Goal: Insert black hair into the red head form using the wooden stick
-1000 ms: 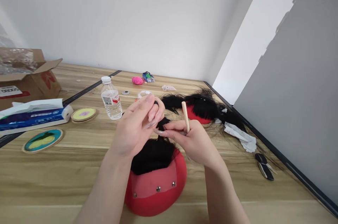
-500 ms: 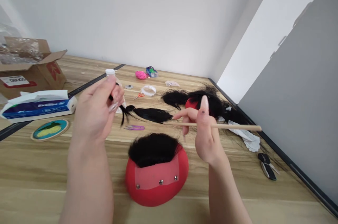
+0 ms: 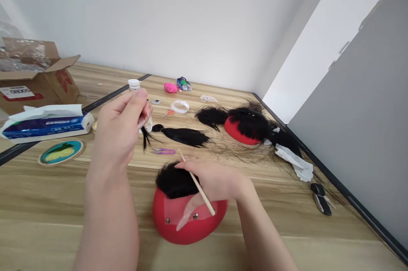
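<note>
My left hand [image 3: 123, 120] is raised at left of centre, closed in a pinch on a small lock of black hair [image 3: 145, 138] that dangles below the fingers. Over the near red dome-shaped form [image 3: 178, 235] is my right hand [image 3: 216, 179], with a thin wooden stick [image 3: 202, 194] held slantwise across it. Its thumb points down towards the form's front, and its fingertips are by the tuft of black hair [image 3: 174, 181] on top. A pale mesh strip [image 3: 172, 209] is pinned along the form's front; part of it is hidden by the hand.
Beyond the form lie purple thread snips [image 3: 163, 151] and a tied black hair bundle [image 3: 186, 136]. A second red form [image 3: 236, 130] with black hair stands at right. At left are a tissue pack [image 3: 47, 126], a cardboard box [image 3: 41, 88] and an oval lemon picture [image 3: 60, 153].
My right hand has turned over and come down and left onto the near red form, swinging the stick from level to slanted. My left hand stays raised with the hair lock.
</note>
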{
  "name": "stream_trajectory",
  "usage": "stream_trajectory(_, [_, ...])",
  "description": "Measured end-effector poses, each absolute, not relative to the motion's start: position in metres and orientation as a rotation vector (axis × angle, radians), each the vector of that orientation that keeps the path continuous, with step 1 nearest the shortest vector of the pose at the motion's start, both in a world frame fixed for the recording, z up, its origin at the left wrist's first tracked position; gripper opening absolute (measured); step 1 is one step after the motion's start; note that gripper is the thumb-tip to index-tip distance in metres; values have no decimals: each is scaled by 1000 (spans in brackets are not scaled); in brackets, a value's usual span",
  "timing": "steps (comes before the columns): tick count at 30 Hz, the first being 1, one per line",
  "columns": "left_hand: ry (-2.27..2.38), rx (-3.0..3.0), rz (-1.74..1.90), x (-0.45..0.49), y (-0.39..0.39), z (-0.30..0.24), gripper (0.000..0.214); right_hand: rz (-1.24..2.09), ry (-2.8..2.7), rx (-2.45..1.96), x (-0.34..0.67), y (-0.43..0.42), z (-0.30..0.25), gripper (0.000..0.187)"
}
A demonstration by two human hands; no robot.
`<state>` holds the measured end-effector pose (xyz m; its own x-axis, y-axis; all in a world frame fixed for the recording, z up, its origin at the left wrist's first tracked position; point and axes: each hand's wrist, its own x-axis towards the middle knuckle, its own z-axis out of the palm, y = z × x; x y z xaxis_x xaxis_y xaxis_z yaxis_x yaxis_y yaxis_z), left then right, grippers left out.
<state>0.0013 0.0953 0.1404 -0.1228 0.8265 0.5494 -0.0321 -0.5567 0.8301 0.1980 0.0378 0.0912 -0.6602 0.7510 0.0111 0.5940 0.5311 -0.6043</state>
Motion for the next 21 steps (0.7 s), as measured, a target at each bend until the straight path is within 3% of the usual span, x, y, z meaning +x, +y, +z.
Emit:
stream_trajectory(6, [930, 1493, 1745, 2, 98, 138, 38, 1003, -2417, -1072, 196, 57, 79, 57])
stream_trajectory(12, [918, 1541, 1725, 9, 90, 138, 38, 868, -2299, -1104, 186, 60, 69, 20])
stream_trajectory(21, [899, 1589, 1554, 20, 54, 150, 40, 915, -2129, -1179, 179, 66, 58, 19])
